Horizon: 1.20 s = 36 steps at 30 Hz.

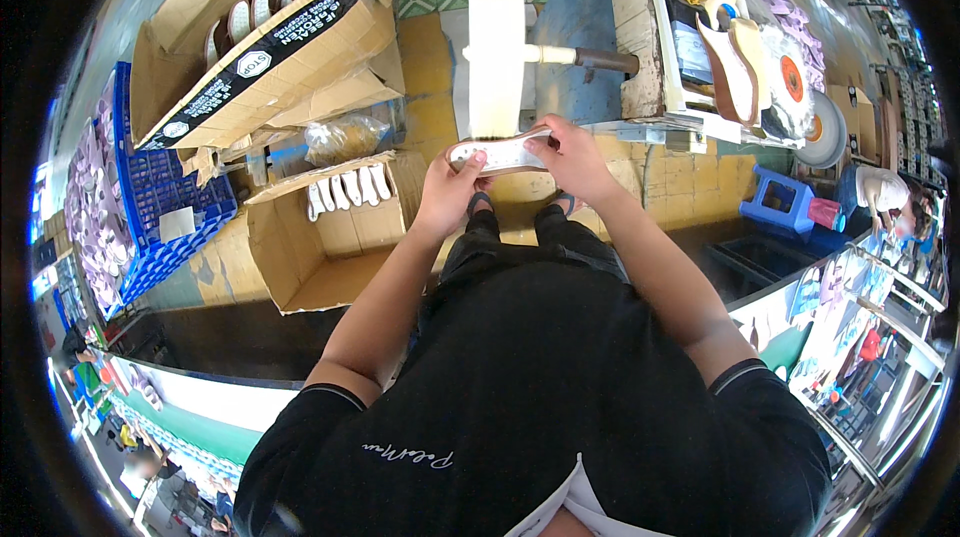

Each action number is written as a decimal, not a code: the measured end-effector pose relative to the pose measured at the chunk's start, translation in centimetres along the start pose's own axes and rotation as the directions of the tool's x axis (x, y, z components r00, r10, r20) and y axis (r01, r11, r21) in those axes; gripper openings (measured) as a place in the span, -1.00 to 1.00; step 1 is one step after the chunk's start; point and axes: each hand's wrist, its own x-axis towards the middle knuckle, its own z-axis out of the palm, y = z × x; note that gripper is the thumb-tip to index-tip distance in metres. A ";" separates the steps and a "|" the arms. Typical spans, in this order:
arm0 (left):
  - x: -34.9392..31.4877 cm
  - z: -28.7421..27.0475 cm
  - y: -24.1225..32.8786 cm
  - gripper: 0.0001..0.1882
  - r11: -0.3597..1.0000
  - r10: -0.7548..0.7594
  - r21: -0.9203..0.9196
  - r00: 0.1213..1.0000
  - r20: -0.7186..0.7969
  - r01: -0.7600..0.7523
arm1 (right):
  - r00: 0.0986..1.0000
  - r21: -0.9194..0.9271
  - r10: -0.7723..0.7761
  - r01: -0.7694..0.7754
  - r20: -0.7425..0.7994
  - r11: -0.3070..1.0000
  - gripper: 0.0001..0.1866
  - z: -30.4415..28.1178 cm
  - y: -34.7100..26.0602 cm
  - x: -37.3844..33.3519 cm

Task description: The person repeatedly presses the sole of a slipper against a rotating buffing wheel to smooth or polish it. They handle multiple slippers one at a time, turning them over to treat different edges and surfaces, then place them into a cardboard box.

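Between my two hands lies a shoe sole (505, 155), white on the face toward me and brown along its edge, held level in front of my body. My left hand (452, 189) grips its left end, thumb on the white face. At the opposite end my right hand (578, 163) is closed on it, thumb also on top. Just beyond the sole stands a pale, upright buffing wheel (497, 52) on a spindle (590, 59) that comes from the right. The sole's far edge is close to the wheel's lower rim; whether they touch I cannot tell.
Several white soles stand in a cardboard box (300, 262) at left. Farther back, a larger cardboard box (270, 77) holds more soles. A blue plastic crate (180, 162) is at far left. Right of the machine are a cluttered white tray (735, 127) and a blue stool (775, 199).
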 end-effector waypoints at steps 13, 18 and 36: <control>0.3 4.2 -0.7 -0.58 0.997 0.003 0.075 0.999 0.043 -0.006 | 0.997 0.007 -0.016 0.017 -0.081 1.000 -0.70 -3.9 0.7 -2.5; -2.0 5.4 -0.5 -0.39 0.997 -0.038 -0.067 0.988 0.151 0.048 | 0.965 -0.170 -0.236 0.215 -0.114 0.962 -0.78 -6.4 -1.4 -7.3; -5.0 2.7 0.0 -0.50 0.985 0.047 -0.171 0.982 0.184 -0.015 | 0.926 -0.255 -0.376 0.372 0.033 0.893 -0.77 -3.1 -2.6 -10.7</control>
